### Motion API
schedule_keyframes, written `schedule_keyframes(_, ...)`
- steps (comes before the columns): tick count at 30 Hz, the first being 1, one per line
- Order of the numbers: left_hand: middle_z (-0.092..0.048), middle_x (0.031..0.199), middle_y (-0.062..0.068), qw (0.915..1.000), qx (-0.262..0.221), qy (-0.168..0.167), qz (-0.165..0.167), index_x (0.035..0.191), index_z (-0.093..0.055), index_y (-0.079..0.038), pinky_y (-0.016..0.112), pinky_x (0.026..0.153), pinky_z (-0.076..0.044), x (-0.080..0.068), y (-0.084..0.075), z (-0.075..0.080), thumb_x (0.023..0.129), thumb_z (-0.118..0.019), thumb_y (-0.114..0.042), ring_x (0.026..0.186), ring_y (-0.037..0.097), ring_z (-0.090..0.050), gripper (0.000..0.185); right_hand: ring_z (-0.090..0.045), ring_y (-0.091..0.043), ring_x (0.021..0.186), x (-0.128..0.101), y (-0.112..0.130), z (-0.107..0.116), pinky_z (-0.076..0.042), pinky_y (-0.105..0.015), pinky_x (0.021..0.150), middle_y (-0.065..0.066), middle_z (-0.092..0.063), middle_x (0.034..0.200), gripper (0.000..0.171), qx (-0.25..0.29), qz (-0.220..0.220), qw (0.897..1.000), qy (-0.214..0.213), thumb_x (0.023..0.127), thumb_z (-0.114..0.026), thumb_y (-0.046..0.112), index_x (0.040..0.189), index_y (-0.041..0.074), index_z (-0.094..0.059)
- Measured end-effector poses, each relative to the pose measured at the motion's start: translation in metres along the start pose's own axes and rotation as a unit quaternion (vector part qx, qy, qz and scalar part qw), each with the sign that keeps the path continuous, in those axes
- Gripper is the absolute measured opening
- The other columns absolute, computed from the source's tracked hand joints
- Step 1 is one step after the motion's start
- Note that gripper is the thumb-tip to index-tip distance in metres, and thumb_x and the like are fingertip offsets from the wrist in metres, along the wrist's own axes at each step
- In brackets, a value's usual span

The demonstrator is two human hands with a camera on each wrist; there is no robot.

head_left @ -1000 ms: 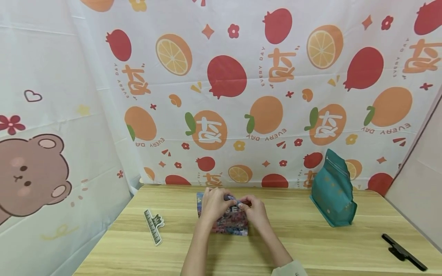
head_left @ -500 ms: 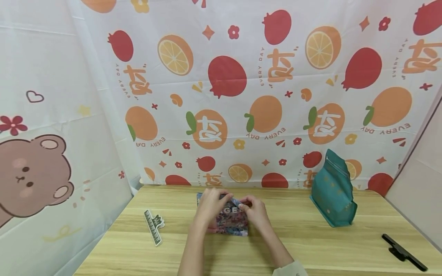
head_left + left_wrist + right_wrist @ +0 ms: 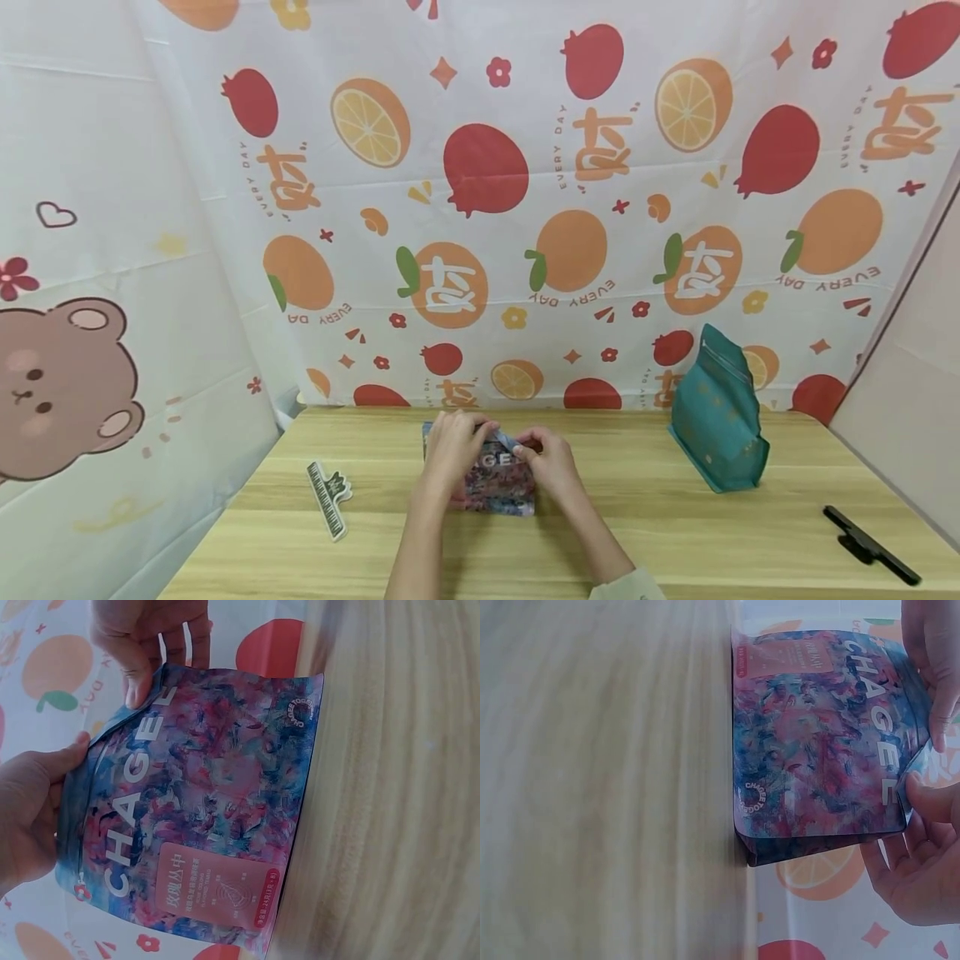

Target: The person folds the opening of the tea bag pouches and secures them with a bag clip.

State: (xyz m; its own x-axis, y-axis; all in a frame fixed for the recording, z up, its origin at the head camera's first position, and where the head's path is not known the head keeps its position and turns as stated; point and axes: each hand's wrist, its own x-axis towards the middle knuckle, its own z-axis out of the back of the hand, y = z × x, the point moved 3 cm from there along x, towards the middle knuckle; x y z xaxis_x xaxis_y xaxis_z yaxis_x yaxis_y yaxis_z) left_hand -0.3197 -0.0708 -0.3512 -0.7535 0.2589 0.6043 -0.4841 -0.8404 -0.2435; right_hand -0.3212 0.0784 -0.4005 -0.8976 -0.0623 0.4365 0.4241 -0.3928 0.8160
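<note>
A person is sitting at a light wooden worktop (image 3: pixel 675 542), both hands meeting at the top of a colourful pouch (image 3: pixel 498 483). The pouch is standing upright on the worktop near the middle, toward the back edge, printed in swirling pink, blue and purple with large white letters and a pink label near its base.

The left hand (image 3: pixel 450 450) is gripping the pouch's top edge on its left side, thumb in front and fingers curling over the edge. The right hand (image 3: pixel 551 458) is pinching the top edge on its right side, thumb and fingers closing on the bent corner. The two hands are sitting close together, with the top strip of the pouch folding between them.

A small comb-like clip (image 3: pixel 328 498) with black and white stripes is lying flat well to the left of the pouch. A teal stand-up bag (image 3: pixel 718 412) is standing well to the right, near the back. A black clip (image 3: pixel 870 546) is lying at the far right edge. A cloth backdrop (image 3: pixel 487 208) printed with oranges and red fruit is hanging behind the worktop.
</note>
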Motion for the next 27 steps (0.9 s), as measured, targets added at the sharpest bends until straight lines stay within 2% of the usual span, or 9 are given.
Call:
schedule_keyframes(7,-0.066,0.072,-0.003,0.9999,-0.007,0.008,0.003,0.080,-0.074,-0.012,0.028,0.059,-0.034,-0.0022,-0.0001,0.0012,0.085,-0.065,-0.026,0.060,0.012,-0.053,0.017,-0.056,-0.017,0.072,-0.0011,-0.0006,-0.0019,-0.048,-0.025,0.060,-0.006,-0.061,0.079,0.004,0.007,-0.005,1.000,0.001,0.082,-0.064,-0.004,0.085,-0.002,-0.064)
schedule_keyframes(13,-0.067,0.080,-0.007,0.9979,-0.043,0.047,-0.001,0.087,-0.073,-0.017,0.030,0.065,-0.032,-0.0045,-0.0016,0.0011,0.085,-0.066,-0.026,0.072,0.012,-0.054,0.011,-0.056,-0.017,0.072,-0.0021,-0.0013,0.0001,-0.047,-0.026,0.060,-0.006,-0.061,0.078,0.004,0.008,-0.014,1.000,0.007,0.082,-0.064,-0.003,0.086,-0.002,-0.064)
schedule_keyframes(17,-0.065,0.080,-0.009,0.9964,-0.052,0.068,-0.005,0.087,-0.072,-0.020,0.030,0.066,-0.029,-0.0060,-0.0013,0.0010,0.083,-0.068,-0.026,0.071,0.010,-0.050,0.008,-0.056,-0.017,0.072,-0.0026,-0.0019,0.0003,-0.047,-0.026,0.060,-0.006,-0.061,0.078,0.004,0.014,-0.018,1.000,0.014,0.083,-0.064,-0.003,0.087,-0.003,-0.064)
schedule_keyframes(27,-0.066,0.081,-0.009,0.9962,-0.060,0.061,-0.014,0.083,-0.072,-0.018,0.030,0.066,-0.029,-0.0051,0.0003,-0.0008,0.082,-0.069,-0.025,0.074,0.010,-0.053,0.008,-0.055,-0.016,0.072,-0.0023,-0.0034,0.0003,-0.048,-0.026,0.061,-0.005,-0.061,0.079,0.004,0.028,-0.039,0.999,0.016,0.083,-0.064,-0.001,0.088,-0.001,-0.065)
